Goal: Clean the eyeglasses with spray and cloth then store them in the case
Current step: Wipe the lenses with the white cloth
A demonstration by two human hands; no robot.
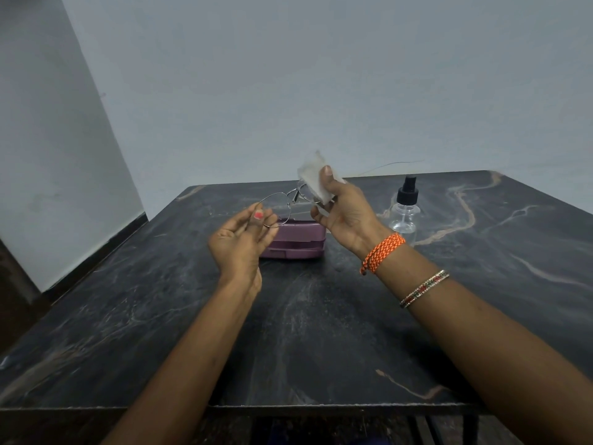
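Note:
Thin metal-framed eyeglasses (282, 202) are held in the air above the table. My left hand (240, 244) pinches the rim of the left lens between thumb and fingers. My right hand (345, 208) presses a small white cloth (316, 178) around the right lens, thumb on top. Behind my hands a purple glasses case (296, 240) lies shut on the dark table (305, 332). A clear spray bottle (405, 207) with a black nozzle stands upright to the right of my right hand.
The table is dark marble with pale veins; its front edge (288, 406) is near me. A grey wall rises behind the table's far edge, with a wall corner at the left. Orange thread and bangles circle my right wrist.

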